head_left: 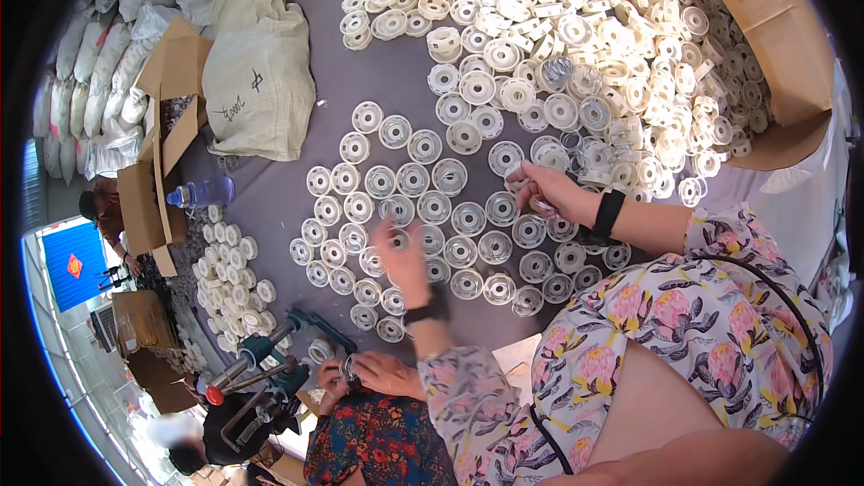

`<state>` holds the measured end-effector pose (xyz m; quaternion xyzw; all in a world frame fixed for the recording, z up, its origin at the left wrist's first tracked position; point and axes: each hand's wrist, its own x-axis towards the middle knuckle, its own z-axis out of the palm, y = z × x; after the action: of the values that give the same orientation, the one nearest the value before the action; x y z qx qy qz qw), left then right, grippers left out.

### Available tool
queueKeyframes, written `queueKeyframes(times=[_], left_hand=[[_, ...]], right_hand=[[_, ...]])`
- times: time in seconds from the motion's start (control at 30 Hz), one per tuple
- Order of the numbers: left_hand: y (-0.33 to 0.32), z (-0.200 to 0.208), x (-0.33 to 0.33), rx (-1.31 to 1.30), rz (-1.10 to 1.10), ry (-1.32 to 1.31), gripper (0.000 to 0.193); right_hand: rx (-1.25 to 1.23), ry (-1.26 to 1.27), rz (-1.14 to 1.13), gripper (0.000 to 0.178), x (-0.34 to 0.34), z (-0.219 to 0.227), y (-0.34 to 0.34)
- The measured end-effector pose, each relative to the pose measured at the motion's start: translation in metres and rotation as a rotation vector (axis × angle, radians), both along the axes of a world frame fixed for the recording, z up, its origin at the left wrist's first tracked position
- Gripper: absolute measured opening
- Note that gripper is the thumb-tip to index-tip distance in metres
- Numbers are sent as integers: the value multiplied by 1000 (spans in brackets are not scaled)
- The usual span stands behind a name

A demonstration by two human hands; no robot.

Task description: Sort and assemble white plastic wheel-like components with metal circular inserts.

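Observation:
Rows of round white plastic wheel-like parts lie flat on the grey table, many with a shiny wire coil inside. Over the left part of these rows is my left hand, smeared by motion, so its fingers and anything in them cannot be made out. My right hand is curled above the right side of the rows, its fingertips pinched together; what they hold, if anything, is too small to name. Just beyond that hand, loose wire coil springs lie among the white parts. Another coil spring rests farther back.
A big heap of white parts spills from a cardboard box at the far right. At left are a cloth sack, a purple bottle and more white parts. A co-worker's hands work beside a green hand press.

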<state>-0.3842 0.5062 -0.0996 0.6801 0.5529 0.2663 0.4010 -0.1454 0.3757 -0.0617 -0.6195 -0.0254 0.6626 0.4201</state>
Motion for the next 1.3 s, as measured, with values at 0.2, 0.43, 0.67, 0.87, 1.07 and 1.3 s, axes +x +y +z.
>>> queueKeyframes(times=[0.2,0.43,0.67,0.87,1.07,1.3], left_hand=[[-78,46,62,-49,-555,-366,50],[12,-10,-31,-123,387,-401,35],[88,-69,-131,112,281,476,40],[54,-33,-37,342,136,230,28],[-42,9,141,77,-542,-145,28],[-92,17,283,275,-700,-256,43]], right_hand=[[-224,294,-413,36,-28,-2,11],[-155,359,-116,32,-33,4,8],[-110,359,-182,27,-4,1,3],[-17,-620,93,24,56,23,-14],[154,-1480,434,27,112,24,-42],[85,-1086,-72,29,126,29,-67]])
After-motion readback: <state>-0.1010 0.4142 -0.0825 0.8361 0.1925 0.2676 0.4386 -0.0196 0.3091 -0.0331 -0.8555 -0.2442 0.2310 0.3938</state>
